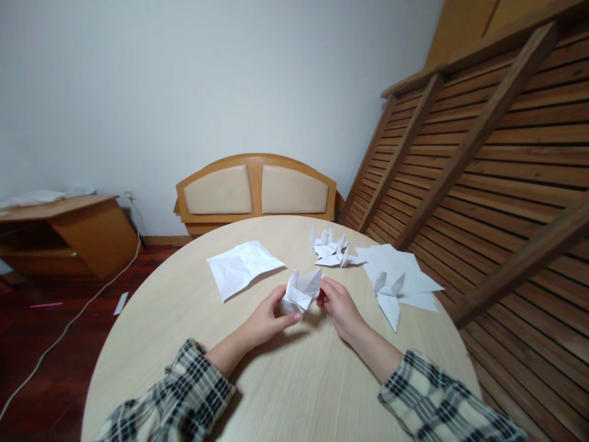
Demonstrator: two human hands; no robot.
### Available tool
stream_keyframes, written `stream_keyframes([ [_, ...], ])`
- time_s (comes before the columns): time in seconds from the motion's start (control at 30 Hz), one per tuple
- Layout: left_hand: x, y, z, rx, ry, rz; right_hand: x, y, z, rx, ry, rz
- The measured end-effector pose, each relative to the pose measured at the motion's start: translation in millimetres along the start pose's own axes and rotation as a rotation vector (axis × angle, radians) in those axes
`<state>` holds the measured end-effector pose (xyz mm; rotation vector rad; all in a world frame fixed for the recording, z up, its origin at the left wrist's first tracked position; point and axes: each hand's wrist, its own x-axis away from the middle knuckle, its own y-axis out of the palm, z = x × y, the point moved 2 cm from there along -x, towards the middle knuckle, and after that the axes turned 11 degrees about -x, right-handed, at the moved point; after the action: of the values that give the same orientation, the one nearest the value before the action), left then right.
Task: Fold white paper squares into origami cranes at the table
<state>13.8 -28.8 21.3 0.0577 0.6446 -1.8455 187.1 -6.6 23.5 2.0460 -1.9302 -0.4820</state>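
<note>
A white folded paper crane (301, 291) is held just above the table between my two hands. My left hand (271, 316) grips its left side, thumb in front and fingers behind. On the other side, my right hand (338, 304) pinches the crane's right edge with curled fingers; the fingertips are partly hidden. Close to my right hand, another paper crane (389, 301) rests partly on some sheets. Beyond my hands sits a cluster of several folded paper cranes (329, 248). A creased sheet of paper (243, 264) lies at the far left of my hands.
The round pale table (294, 393) carries everything. White paper sheets (405, 270) lie overlapped on its right side. A slatted wooden frame (488, 184) leans close by on the right. Behind stands a padded headboard (255, 190). A white cable (87, 319) crosses the floor at left, near a wooden desk (92, 233).
</note>
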Motion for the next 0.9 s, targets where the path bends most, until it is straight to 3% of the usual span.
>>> stream_keyframes([
  [0.2, 1, 3.0, 1, 0.034, -0.118, -0.005, 5, 0, 8, -0.091, 0.146, 0.042],
  [0.47, 1, 2.1, 4, -0.004, -0.207, 0.027, 5, 0, 15, -0.051, 0.064, 0.015],
  [0.67, 1, 1.4, 5, -0.119, -0.157, 0.025, 8, 4, 10, 0.030, 0.012, -0.146],
  [0.8, 0, 0.8, 8, -0.234, -0.107, -0.013, 8, 5, 7, 0.139, -0.104, -0.142],
  [0.9, 0, 0.0, 8, -0.292, -0.073, -0.022, 8, 5, 6, 0.136, -0.108, -0.116],
])
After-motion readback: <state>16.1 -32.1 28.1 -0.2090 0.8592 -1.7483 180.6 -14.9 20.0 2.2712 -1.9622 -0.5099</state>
